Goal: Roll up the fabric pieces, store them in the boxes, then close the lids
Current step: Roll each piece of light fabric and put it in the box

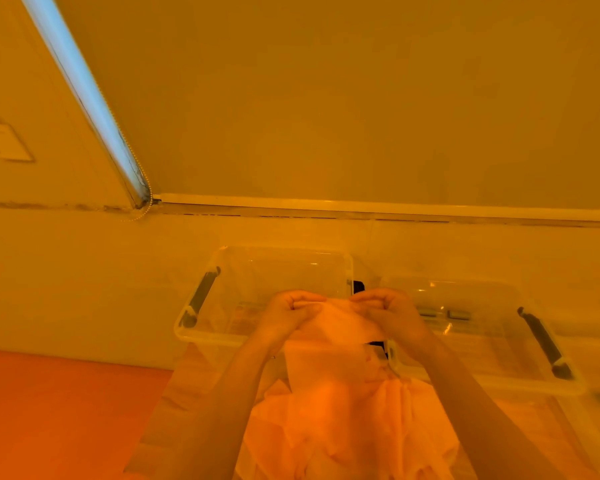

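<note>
- Head view: left hand (291,311) and right hand (387,311) both pinching top edge of fabric piece (336,344).
- Lifted before two clear boxes (274,289) at counter's far edge.
- Risk: thin cloth slipping from either pinch, skewing the roll.
</note>
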The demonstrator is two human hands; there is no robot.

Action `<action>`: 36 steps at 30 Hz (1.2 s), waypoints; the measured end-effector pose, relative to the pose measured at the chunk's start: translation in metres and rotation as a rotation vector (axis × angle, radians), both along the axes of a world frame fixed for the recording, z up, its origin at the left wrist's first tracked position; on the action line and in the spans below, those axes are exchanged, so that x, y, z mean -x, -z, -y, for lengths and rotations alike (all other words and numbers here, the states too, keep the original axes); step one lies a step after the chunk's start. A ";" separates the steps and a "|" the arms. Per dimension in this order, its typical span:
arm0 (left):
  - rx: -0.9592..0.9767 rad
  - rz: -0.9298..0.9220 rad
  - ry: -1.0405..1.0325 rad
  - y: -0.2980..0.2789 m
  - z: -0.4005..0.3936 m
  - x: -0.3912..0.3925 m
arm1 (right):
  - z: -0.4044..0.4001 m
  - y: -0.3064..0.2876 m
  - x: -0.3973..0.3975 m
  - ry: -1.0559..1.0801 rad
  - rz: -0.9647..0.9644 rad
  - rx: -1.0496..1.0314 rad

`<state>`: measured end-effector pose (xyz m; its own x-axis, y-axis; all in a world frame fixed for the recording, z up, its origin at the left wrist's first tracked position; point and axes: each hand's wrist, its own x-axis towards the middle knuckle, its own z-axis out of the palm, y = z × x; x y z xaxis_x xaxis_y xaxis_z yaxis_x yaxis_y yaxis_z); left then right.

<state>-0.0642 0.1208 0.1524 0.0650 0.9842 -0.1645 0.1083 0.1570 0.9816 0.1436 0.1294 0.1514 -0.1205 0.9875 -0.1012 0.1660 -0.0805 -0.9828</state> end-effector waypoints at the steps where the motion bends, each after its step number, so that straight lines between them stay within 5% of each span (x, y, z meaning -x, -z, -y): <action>1: 0.007 0.019 -0.012 -0.002 0.002 -0.002 | 0.003 0.001 0.000 0.001 -0.003 -0.003; 7: -0.021 0.004 -0.063 -0.007 0.014 -0.013 | 0.024 0.002 0.001 0.086 -0.167 0.032; 21: -0.093 0.102 -0.220 0.001 0.059 -0.014 | 0.066 -0.001 0.002 0.273 -0.216 -0.048; 36: -0.122 0.089 -0.218 -0.006 0.067 -0.009 | 0.076 -0.007 -0.003 0.226 -0.279 -0.020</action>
